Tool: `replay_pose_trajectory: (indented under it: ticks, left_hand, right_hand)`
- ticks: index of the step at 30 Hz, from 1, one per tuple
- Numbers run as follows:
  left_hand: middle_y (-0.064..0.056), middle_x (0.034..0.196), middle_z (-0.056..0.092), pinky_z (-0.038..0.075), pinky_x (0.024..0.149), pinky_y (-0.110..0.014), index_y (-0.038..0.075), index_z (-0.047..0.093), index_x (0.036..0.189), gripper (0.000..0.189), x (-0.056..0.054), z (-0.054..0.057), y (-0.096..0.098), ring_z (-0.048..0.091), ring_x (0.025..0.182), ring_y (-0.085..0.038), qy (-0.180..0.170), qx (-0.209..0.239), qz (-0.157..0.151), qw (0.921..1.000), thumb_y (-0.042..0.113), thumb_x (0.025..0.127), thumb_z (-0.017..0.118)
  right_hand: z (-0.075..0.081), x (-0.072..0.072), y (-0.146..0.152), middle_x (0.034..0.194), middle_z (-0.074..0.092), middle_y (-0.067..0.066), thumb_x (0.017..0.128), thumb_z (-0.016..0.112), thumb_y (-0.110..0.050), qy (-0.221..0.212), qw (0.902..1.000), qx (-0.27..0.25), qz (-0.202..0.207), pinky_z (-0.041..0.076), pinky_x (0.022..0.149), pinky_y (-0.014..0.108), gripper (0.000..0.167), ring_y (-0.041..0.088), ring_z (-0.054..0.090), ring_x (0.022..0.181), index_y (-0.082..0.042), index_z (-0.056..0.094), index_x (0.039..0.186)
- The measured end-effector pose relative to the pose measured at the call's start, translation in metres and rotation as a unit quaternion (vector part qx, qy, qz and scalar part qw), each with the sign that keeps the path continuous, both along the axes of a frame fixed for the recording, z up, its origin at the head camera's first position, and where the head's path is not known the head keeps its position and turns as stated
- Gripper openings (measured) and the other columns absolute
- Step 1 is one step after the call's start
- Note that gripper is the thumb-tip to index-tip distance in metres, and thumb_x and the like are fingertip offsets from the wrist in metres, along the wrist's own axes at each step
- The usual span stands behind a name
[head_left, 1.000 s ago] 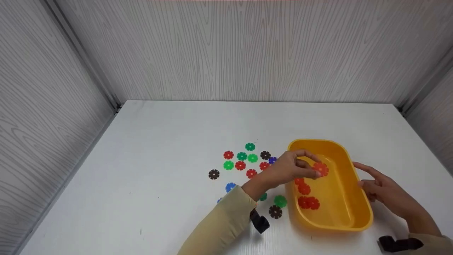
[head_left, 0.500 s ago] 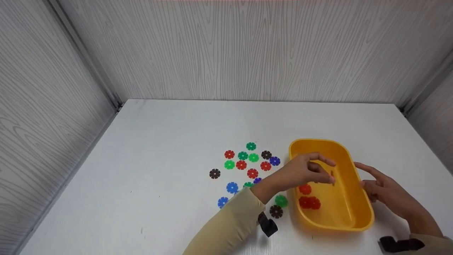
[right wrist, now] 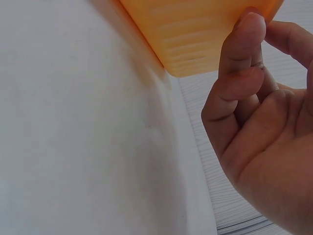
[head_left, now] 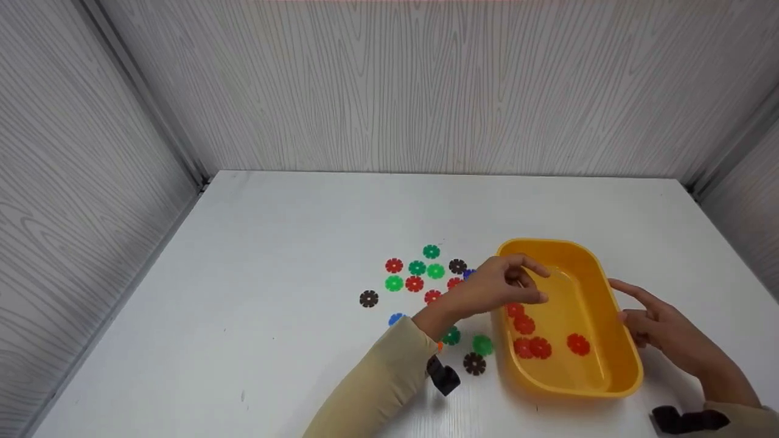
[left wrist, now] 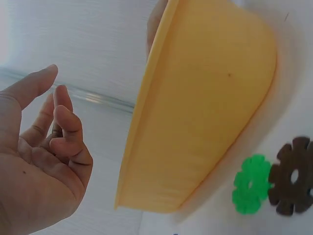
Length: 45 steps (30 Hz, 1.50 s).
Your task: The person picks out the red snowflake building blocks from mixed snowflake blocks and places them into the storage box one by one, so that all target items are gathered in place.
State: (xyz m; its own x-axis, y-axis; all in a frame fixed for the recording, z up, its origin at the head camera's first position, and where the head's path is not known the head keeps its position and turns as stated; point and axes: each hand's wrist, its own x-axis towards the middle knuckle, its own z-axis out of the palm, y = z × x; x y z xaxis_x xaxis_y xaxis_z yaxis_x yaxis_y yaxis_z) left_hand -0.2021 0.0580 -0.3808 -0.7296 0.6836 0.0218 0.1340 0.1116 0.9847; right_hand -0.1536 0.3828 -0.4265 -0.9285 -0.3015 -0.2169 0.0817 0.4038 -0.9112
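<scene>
My left hand (head_left: pixel 496 286) hovers over the left side of a yellow plastic tub (head_left: pixel 614 340), with nothing between thumb and index finger. The left wrist view shows this hand (left wrist: pixel 49 147) with loosely bent fingers, apart from the tub's outer wall (left wrist: pixel 205 107). Inside the tub lie several red notched plastic discs (head_left: pixel 540 348), one of them a separate red disc (head_left: pixel 578 344) towards the right. My right hand (head_left: pixel 663 328) rests its fingertips against the outside of the tub's right wall; in the right wrist view, its fingers (right wrist: pixel 241 83) are bent beside that wall.
Left of the tub, several notched discs lie scattered on the white table (head_left: pixel 274 255): green discs (head_left: pixel 482 345), brown discs (head_left: pixel 474 364), red discs (head_left: pixel 414 283) and blue ones. My left forearm covers part of them. A wood-grain panel (head_left: pixel 389 91) stands behind the table.
My left hand moved right over the tub with a red disc, let go of it, and drew back left. That disc now lies in the tub. The right hand stayed at the tub's side.
</scene>
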Motion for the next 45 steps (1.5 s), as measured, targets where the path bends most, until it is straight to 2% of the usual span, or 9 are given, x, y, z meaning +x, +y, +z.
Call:
replay_pose_trajectory:
  ticks: [6,11,14,20,25,27,32,37,45]
  left_hand:
    - [0.002,0.09,0.062,0.051,0.076,-0.022,0.015,0.064,0.113,0.028,-0.018,-0.009,-0.026,0.057,0.08,-0.008,0.031,-0.029,0.051,0.9978,0.021,0.087,0.072]
    - [0.0,0.09,0.063,0.056,0.083,-0.039,0.018,0.063,0.111,0.026,-0.027,-0.016,-0.048,0.06,0.084,-0.024,0.032,-0.068,0.095,0.9926,0.024,0.087,0.072]
    - [-0.002,0.091,0.062,0.057,0.083,-0.041,0.017,0.063,0.11,0.027,-0.032,-0.018,-0.06,0.061,0.086,-0.03,0.039,-0.092,0.111,0.9887,0.024,0.086,0.072]
    - [-0.002,0.093,0.06,0.057,0.078,-0.029,0.014,0.063,0.113,0.03,-0.043,-0.026,-0.077,0.056,0.079,-0.015,0.054,-0.161,0.135,0.9762,0.025,0.086,0.072]
    - [-0.003,0.089,0.057,0.052,0.059,-0.024,0.014,0.063,0.117,0.036,-0.051,-0.031,-0.091,0.051,0.065,-0.014,0.075,-0.232,0.126,0.9616,0.028,0.085,0.072]
    - [-0.002,0.088,0.057,0.05,0.058,-0.023,0.015,0.064,0.117,0.037,-0.053,-0.033,-0.095,0.052,0.065,-0.013,0.084,-0.257,0.123,0.9549,0.029,0.084,0.073]
    - [-0.001,0.086,0.058,0.051,0.066,-0.025,0.019,0.067,0.113,0.035,-0.054,-0.036,-0.103,0.053,0.075,-0.015,0.093,-0.309,0.113,0.9396,0.028,0.081,0.076]
    - [0.0,0.091,0.061,0.052,0.077,-0.03,0.024,0.069,0.112,0.035,-0.05,-0.036,-0.104,0.054,0.085,-0.017,0.099,-0.351,0.079,0.9277,0.028,0.079,0.078]
    - [0.002,0.111,0.066,0.05,0.094,-0.039,0.028,0.071,0.112,0.032,-0.045,-0.037,-0.101,0.056,0.097,-0.017,0.141,-0.417,0.055,0.8961,0.027,0.08,0.077]
  right_hand:
    - [-0.002,0.0,0.0,0.065,0.046,0.0,0.105,0.039,-0.022,-0.003,1.0,0.002,0.001,0.042,0.058,0.031,0.05,0.025,0.046,0.062,-0.019,0.022,0.152]
    - [-0.001,0.0,0.0,0.065,0.047,-0.001,0.105,0.039,-0.023,-0.008,1.0,0.002,-0.001,0.042,0.058,0.031,0.05,0.024,0.046,0.062,-0.022,0.023,0.152]
    - [0.0,0.0,0.0,0.066,0.048,-0.002,0.104,0.041,-0.024,-0.013,0.9999,0.003,-0.006,0.042,0.058,0.031,0.051,0.024,0.047,0.062,-0.022,0.022,0.152]
    - [0.001,0.0,0.0,0.065,0.048,-0.002,0.104,0.043,-0.027,-0.011,0.9996,0.024,-0.013,0.043,0.059,0.031,0.054,0.024,0.047,0.062,-0.019,0.021,0.153]
    - [-0.001,0.0,0.002,0.066,0.05,-0.003,0.105,0.04,-0.027,-0.014,0.9997,0.015,-0.011,0.045,0.059,0.031,0.052,0.025,0.049,0.063,-0.022,0.021,0.153]
    - [-0.001,-0.001,0.003,0.066,0.05,-0.003,0.105,0.039,-0.026,-0.013,0.9998,0.013,-0.009,0.045,0.059,0.03,0.051,0.024,0.049,0.063,-0.023,0.021,0.153]
    - [-0.001,-0.002,0.004,0.066,0.048,-0.002,0.105,0.04,-0.026,-0.014,0.9997,0.015,-0.011,0.044,0.059,0.029,0.052,0.023,0.048,0.063,-0.023,0.022,0.153]
    - [0.0,-0.002,0.004,0.066,0.047,-0.002,0.105,0.04,-0.027,-0.012,0.9997,0.019,-0.012,0.043,0.06,0.029,0.052,0.023,0.048,0.063,-0.022,0.021,0.153]
    - [0.0,-0.001,0.003,0.066,0.048,-0.002,0.105,0.04,-0.026,-0.02,0.9997,0.01,-0.011,0.044,0.06,0.028,0.053,0.025,0.047,0.063,-0.021,0.02,0.154]
